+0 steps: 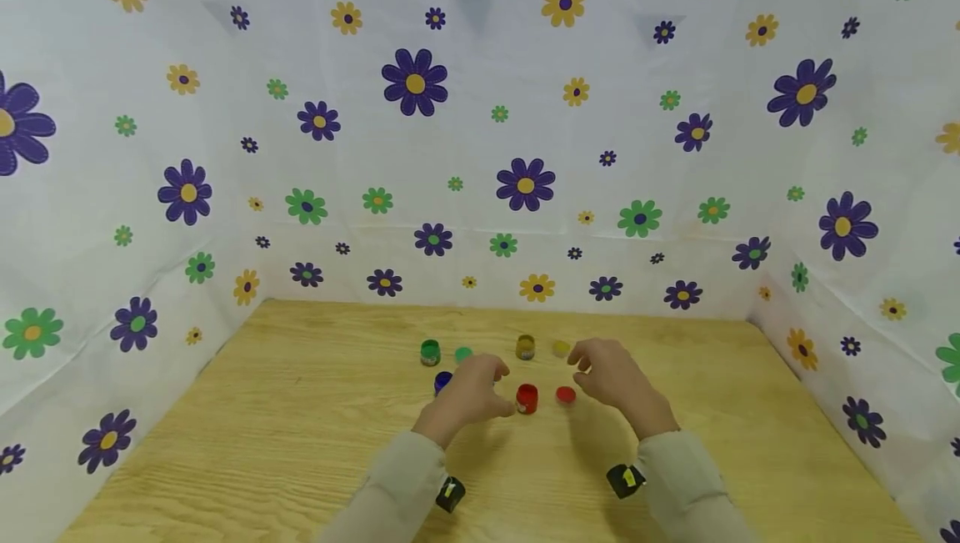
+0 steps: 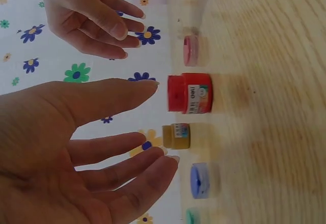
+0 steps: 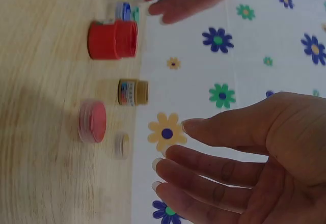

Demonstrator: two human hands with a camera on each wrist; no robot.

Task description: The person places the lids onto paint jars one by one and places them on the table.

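An uncapped red paint jar (image 1: 527,399) stands on the table between the hands, its red lid (image 1: 566,395) lying to its right. My left hand (image 1: 468,393) hovers just left of that jar, thumb spread from relaxed fingers, holding nothing. Over the right side, my right hand (image 1: 615,378) hangs with loosely bent fingers near the red lid and the yellow lid (image 1: 561,348); it too is empty. Behind the red jar is a mustard-yellow jar (image 1: 526,348). The left hand partly covers the blue jar (image 1: 443,380) in the head view; the blue lid (image 2: 200,180) shows in the left wrist view.
A green jar (image 1: 430,353) and its green lid (image 1: 463,354) sit at the back left of the group. The wooden table (image 1: 300,409) is enclosed at the back and sides by a white flowered cloth (image 1: 637,134). Both wrists wear black straps.
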